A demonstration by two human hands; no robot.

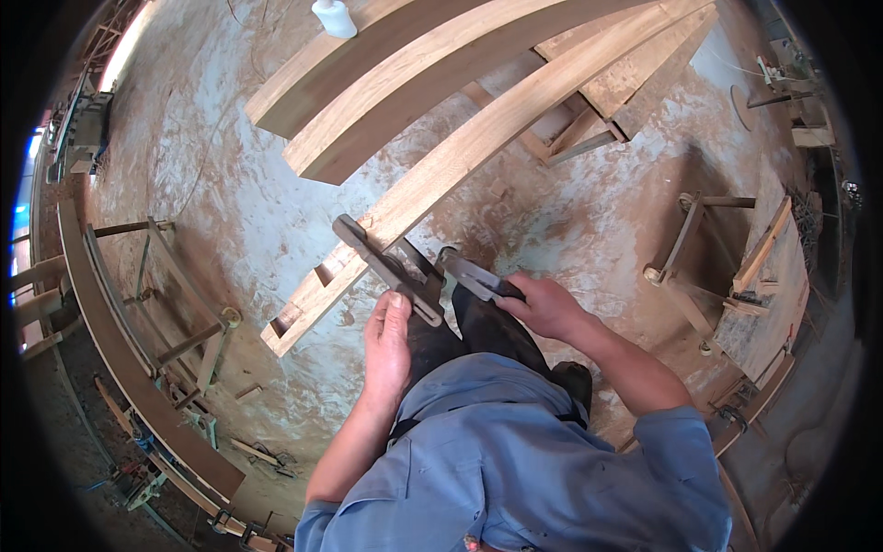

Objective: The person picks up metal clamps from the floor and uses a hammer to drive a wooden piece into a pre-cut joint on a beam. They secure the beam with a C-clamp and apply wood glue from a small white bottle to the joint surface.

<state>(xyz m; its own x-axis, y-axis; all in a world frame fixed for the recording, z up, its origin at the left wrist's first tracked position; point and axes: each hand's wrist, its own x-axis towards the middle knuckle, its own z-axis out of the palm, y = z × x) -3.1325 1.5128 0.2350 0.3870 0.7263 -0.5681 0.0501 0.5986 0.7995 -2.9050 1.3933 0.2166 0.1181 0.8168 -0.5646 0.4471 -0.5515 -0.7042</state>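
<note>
A long wooden beam runs diagonally before me, with two notches cut in its near-left end. Across the beam near those notches lies a dark, narrow bar-shaped tool; its exact kind is unclear. My left hand grips its near part, thumb on top. My right hand holds the dark handle of a flat tool with pale metal sides and a rounded far end. This second tool points toward the bar, to the right of the beam. Some dark parts beneath the bar are hard to make out.
Two thick curved timbers lie beyond the beam, a white plastic bottle on the farther one. A wooden box-like support stands under the beam's far part. Wheeled wooden frames and a board-topped cart flank me.
</note>
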